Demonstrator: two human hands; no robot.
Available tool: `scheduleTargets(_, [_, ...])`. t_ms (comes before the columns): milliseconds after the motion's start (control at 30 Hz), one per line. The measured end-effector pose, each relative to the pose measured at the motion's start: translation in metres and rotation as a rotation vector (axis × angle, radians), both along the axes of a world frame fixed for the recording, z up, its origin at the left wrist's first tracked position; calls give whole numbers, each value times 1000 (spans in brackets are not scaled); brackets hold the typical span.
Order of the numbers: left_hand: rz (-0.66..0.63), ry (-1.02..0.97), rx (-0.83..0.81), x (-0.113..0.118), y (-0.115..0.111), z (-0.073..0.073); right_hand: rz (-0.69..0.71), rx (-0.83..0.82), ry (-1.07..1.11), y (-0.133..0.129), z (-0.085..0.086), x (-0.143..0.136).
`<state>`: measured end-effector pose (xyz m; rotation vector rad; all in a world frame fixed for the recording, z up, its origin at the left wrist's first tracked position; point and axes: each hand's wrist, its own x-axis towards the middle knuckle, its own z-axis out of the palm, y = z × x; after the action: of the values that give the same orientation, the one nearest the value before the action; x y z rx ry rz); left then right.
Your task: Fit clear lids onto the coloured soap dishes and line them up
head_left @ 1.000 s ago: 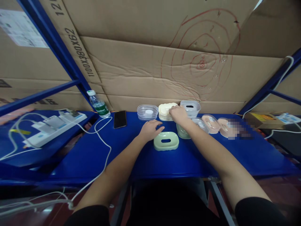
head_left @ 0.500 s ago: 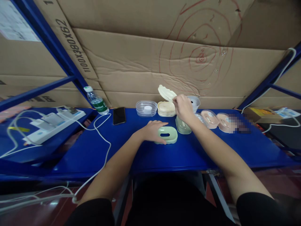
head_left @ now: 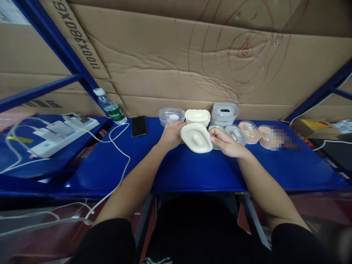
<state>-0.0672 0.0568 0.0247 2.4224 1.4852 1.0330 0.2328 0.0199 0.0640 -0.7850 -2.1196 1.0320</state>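
My right hand (head_left: 224, 142) pinches the right edge of a cream oval plastic tray (head_left: 197, 138), which has a raised ridge in its middle. The tray is held tilted above the table, its ridged face towards me. At its left edge my left hand (head_left: 173, 134) has its fingers closed against the rim; the fingertips are partly hidden. Behind lies a stack of similar cream trays (head_left: 197, 116). A pale green container (head_left: 217, 128) shows partly behind my right hand. The pale green slotted piece is mostly hidden by the tray.
On the blue table (head_left: 187, 176) are stacked clear lids (head_left: 172, 115), a translucent slotted box (head_left: 224, 113), a grey box (head_left: 235, 134) and pink boxes (head_left: 249, 132). Leftward are a phone (head_left: 139, 126), a water bottle (head_left: 111, 108), a cable (head_left: 128, 154) and a power strip (head_left: 63, 135). Cardboard (head_left: 154, 55) stands behind.
My right hand has brought the cream tray down and towards me, turning its face to view. My left hand has moved from the green slotted piece to the tray's left edge. The view has tilted down.
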Motion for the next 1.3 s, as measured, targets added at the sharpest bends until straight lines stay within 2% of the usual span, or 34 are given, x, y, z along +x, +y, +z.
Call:
scheduleTargets(67, [-30, -217, 3, -2, -6, 8, 95, -52, -82, -3, 1, -2])
scheduleTargets(133, [-137, -384, -96, -3, -16, 19, 165, -94, -143, -5, 0, -5])
scheduleTargets(167, [-241, -386, -195, -3, -22, 25, 187, -111, -162, -5, -1, -7])
scheduleTargets(233, [-432, -256, -396, -2, -33, 35, 201, -133, -169, -4, -3, -10])
scheduleTargets(300, [-468, -115, -492, 1, -41, 41, 185, -145, -158, -2, -6, -11])
scheduleTargets(433, [-379, -31, -482, 4, -42, 41, 83, -131, -116, -2, -11, -14])
scheduleTargets(500, [-338, -14, -451, 0, -38, 39, 26, -69, -130, -4, -13, -17])
scheduleTargets(600, [-348, 61, -481, -6, -32, 34, -53, 139, -300, -8, -16, -21])
scheduleTargets(700, [-382, 94, -532, -8, -28, 28, -73, 301, -501, -8, -20, -26])
scheduleTargets(767, [-290, 45, -448, -7, -24, 23, -64, 343, -599, -7, -25, -29])
scheduleTargets(867, [-102, 32, -174, -6, -14, 13, -58, 420, -714, -8, -32, -35])
scheduleTargets(967, [-48, 120, -33, -8, -3, 1, -69, 486, -778, -10, -35, -40])
scheduleTargets(1133, [58, 218, -128, -10, 8, -17, -126, 488, -682, -13, -33, -40])
scheduleTargets(1300, [36, 196, -130, -7, 9, -20, -170, 494, -492, -6, -28, -33])
